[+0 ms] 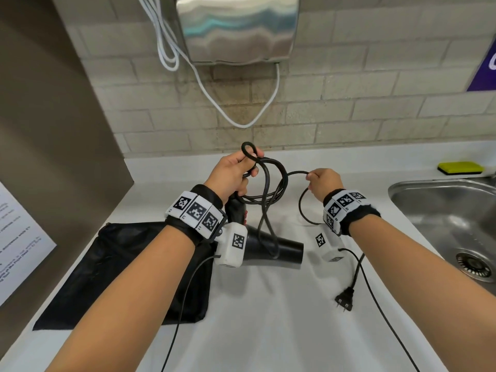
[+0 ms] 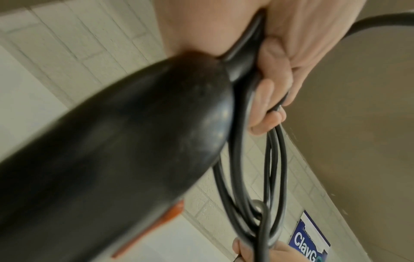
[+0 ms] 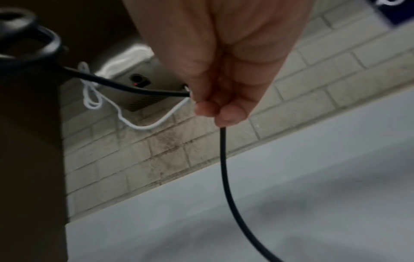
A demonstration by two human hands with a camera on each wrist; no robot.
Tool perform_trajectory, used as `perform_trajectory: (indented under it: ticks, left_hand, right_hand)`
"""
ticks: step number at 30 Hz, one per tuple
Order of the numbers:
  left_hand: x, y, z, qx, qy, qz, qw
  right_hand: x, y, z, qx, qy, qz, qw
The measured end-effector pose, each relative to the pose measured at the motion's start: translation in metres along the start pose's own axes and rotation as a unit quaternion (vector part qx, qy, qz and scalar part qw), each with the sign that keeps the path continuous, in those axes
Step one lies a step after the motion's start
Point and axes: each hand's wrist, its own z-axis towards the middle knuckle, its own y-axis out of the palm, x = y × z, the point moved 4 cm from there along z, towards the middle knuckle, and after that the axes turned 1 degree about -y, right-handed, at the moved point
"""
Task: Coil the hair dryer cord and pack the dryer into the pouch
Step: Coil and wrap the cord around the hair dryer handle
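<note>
The pouch [image 1: 128,267] lies flat at the counter's [image 1: 268,331] left edge, under the left forearm. Above it the left hand [image 1: 230,175] is raised, fingers curled round the dryer's [image 1: 268,251] handle and several loops of cord [image 1: 271,183]; the dryer hangs handle up, its barrel lying left to right, nozzle toward the sink [image 1: 442,210], above the pouch's right edge. From the loops one strand runs right to the right hand [image 1: 326,181], raised at like height, which pinches it between thumb and fingertips [image 3: 230,113]. The cord drops from there, passes behind the right wrist and ends in the plug [image 1: 344,298] lying on the counter near the sink's left rim. A sponge [image 1: 460,167] sits behind the sink.
</note>
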Motion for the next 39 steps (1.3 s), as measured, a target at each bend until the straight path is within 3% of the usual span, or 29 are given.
perform_trajectory:
  ticks: [3, 5, 9, 12, 14, 16, 18, 21, 23, 25, 29, 32, 34, 36, 39]
  left_hand:
    - [-0.001, 0.0, -0.002, -0.007, -0.007, -0.004, 1.0]
    - [-0.002, -0.005, -0.003, -0.001, -0.01, -0.007, 1.0]
    - [-0.005, -0.015, 0.001, 0.023, -0.009, -0.018, 1.0]
    - [-0.005, -0.013, 0.004, 0.025, -0.007, -0.016, 1.0]
    - [-0.004, -0.01, 0.006, 0.024, -0.004, -0.012, 1.0]
    - [-0.004, -0.008, 0.009, 0.022, -0.002, -0.009, 1.0]
    - [-0.004, -0.004, 0.01, 0.017, -0.004, -0.005, 1.0]
    - [-0.003, 0.001, 0.011, 0.004, -0.005, 0.005, 1.0]
    - [-0.003, 0.002, 0.011, 0.002, -0.007, 0.006, 1.0]
    - [-0.003, 0.002, 0.011, 0.002, -0.007, 0.007, 1.0]
    - [-0.002, -0.002, 0.008, 0.008, -0.008, -0.004, 1.0]
    - [-0.003, -0.008, 0.006, 0.011, -0.011, -0.017, 1.0]
    - [-0.003, -0.012, 0.006, 0.02, -0.016, -0.027, 0.999]
    - [-0.005, -0.014, 0.007, 0.034, -0.017, -0.024, 0.999]
    - [-0.006, -0.012, 0.01, 0.044, -0.009, -0.01, 0.999]
  right_hand:
    - [0.015, 0.0, 0.003, -0.001, 0.097, -0.014, 0.995]
    - [0.035, -0.002, 0.011, -0.011, 0.125, -0.076, 0.989]
    - [0.049, 0.007, 0.019, -0.023, 0.123, -0.019, 0.992]
    - [0.027, 0.01, 0.006, -0.008, 0.066, -0.047, 0.997]
    - [0.007, 0.005, -0.007, 0.002, 0.009, -0.141, 0.99]
    - [-0.018, 0.006, -0.021, -0.014, -0.115, -0.293, 0.949]
    - [-0.032, 0.019, -0.031, -0.09, -0.211, -0.332, 0.915]
    - [-0.034, 0.041, -0.041, -0.258, -0.235, -0.137, 0.927]
    - [-0.032, 0.045, -0.041, -0.294, -0.204, -0.013, 0.934]
    - [-0.028, 0.042, -0.034, -0.253, -0.146, 0.059, 0.955]
    - [-0.007, 0.02, -0.018, -0.078, -0.038, 0.216, 0.973]
    - [0.02, 0.01, -0.005, -0.014, 0.044, 0.22, 0.974]
    - [0.036, 0.007, -0.001, -0.014, 0.083, 0.172, 0.981]
    - [0.043, 0.009, 0.001, -0.047, 0.083, 0.12, 0.988]
    - [0.019, 0.008, -0.005, -0.031, -0.009, 0.125, 0.992]
